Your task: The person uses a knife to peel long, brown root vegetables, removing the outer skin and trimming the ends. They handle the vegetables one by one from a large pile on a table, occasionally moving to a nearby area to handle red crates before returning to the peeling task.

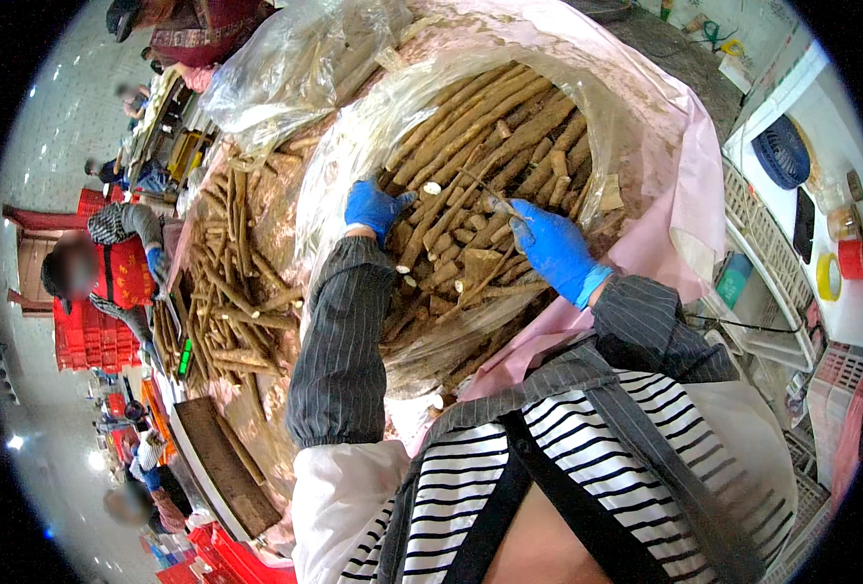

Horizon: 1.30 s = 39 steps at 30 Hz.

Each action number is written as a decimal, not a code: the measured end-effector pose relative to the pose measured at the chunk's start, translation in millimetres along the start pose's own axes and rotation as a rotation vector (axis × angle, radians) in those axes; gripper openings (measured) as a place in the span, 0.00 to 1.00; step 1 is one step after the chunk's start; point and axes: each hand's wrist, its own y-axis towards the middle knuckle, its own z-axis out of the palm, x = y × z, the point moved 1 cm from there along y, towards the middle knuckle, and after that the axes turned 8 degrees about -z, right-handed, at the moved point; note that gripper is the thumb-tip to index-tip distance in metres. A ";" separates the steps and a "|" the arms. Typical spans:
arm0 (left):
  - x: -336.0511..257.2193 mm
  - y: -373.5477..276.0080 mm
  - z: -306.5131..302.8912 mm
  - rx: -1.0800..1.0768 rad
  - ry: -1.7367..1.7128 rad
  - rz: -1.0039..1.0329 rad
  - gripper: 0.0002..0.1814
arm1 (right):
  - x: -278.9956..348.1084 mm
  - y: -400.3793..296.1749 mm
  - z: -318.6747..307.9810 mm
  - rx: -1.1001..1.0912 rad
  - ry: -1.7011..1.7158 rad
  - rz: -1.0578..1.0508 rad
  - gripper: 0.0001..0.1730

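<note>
Brown stick-like roots (468,157), perhaps yams, fill a clear plastic bag (337,157) before me. Some show pale cut ends, and short pieces lie among the long ones. My left hand (377,208), in a blue glove, is at the bag's left inner edge, against the root ends. Its fingers point down out of sight, so a hold cannot be made out. On the right, my right hand (559,252), also blue-gloved, pinches a thin root (484,182) between thumb and fingers, above the pile. Pink sheeting (694,197) surrounds the bag.
More loose roots (234,292) lie on the table at left, beside a long brown-surfaced tray (223,467). Across it works a person in a red apron (125,270). Red crates (92,332) stand behind. At right, a white shelf (833,285) carries a blue basket (782,152) and tape rolls (828,277).
</note>
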 end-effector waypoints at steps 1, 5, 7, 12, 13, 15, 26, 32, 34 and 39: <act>-27.1 -20.1 -24.6 -0.020 0.074 -0.015 0.41 | 0.9 0.1 -3.8 0.026 -0.005 0.041 0.13; -45.4 -26.8 -34.1 -0.187 0.165 0.260 0.40 | 5.7 -3.6 -4.6 -0.023 0.021 -0.035 0.14; -34.3 -9.1 -11.2 -0.145 0.022 0.244 0.38 | 8.7 -2.6 -3.4 0.028 0.022 -0.011 0.15; -57.4 -2.4 -24.0 0.010 0.032 0.067 0.43 | -7.3 -3.5 4.8 -0.039 0.015 -0.055 0.18; -58.9 -2.1 -28.4 0.031 0.069 0.046 0.44 | -7.3 -3.7 4.5 -0.053 0.007 -0.074 0.18; -49.0 8.5 -21.2 0.069 -0.033 0.056 0.46 | -5.6 -4.5 3.8 -0.076 -0.006 -0.105 0.18; -45.3 -21.6 -56.4 0.043 -0.036 0.265 0.38 | -10.9 -4.1 8.2 -0.119 0.052 -0.157 0.18; -51.0 -104.4 -118.5 -0.074 -0.163 0.210 0.32 | -19.9 -9.9 1.2 -0.116 0.487 -0.017 0.18; -33.5 -132.6 -120.4 -0.131 -0.310 0.210 0.30 | -3.3 -9.3 -13.3 -0.168 0.715 0.080 0.17; -42.4 -176.7 -133.5 -0.042 -0.601 0.154 0.26 | 8.9 9.8 -34.4 -0.327 1.023 0.120 0.24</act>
